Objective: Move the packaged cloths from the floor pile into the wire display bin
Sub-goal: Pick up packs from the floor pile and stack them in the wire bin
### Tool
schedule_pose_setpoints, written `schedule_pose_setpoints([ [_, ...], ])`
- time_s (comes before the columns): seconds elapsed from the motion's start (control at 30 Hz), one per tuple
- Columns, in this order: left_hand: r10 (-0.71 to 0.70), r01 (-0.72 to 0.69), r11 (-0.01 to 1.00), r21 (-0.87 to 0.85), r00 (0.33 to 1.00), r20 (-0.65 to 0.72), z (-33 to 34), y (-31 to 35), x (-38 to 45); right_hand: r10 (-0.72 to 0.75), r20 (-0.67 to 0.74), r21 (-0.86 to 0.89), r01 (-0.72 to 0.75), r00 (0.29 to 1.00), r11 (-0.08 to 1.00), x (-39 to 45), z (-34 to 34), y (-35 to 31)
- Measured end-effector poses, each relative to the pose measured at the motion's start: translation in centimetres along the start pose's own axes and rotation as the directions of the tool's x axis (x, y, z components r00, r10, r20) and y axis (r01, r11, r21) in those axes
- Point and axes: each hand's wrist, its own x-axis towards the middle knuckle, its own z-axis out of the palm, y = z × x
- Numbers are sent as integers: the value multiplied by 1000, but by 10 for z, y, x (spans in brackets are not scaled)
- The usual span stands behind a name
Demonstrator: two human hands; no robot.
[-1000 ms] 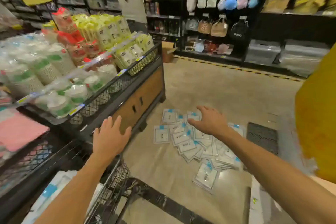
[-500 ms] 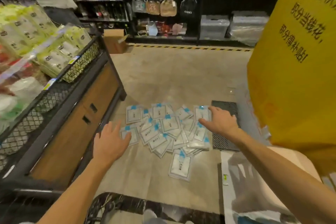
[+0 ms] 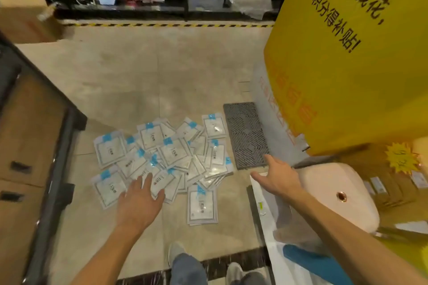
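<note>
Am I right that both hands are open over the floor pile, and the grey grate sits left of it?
Not quite. In the head view the grey grate lies right of the floor pile, not left. Left hand and right hand are both open, holding nothing.

A loose pile of packaged cloths lies on the tan floor, overlapping, blue tabs showing. The left hand reaches out over its near edge, fingers straight. The right hand spreads open beside a grey floor grate. A yellow banner stands at right.
</note>
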Motion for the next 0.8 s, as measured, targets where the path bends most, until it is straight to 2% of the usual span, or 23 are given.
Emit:
schedule_pose_setpoints([
  [0.13, -9, 8, 1000, 13, 997, 74, 58, 1, 52, 38, 43, -39, -36, 998, 999, 50, 47, -6],
  [0.27, -44, 39, 999, 35, 987, 155, 145, 1, 103, 86, 127, -30, -83, 988, 996, 127, 119, -2],
  [0.53, -64, 55, 998, 43, 965, 255, 381, -4, 216, 132, 190, 4, -135, 973, 991, 310, 333, 27],
  [0.67, 2, -2, 1000, 0, 974, 227, 507, 0, 270, 102, 198, 7, -106, 975, 994, 388, 444, 41],
  [0.8, -40, 58, 995, -86, 980, 195, 604, 7, 313, 119, 198, 105, -141, 973, 984, 457, 532, 47],
])
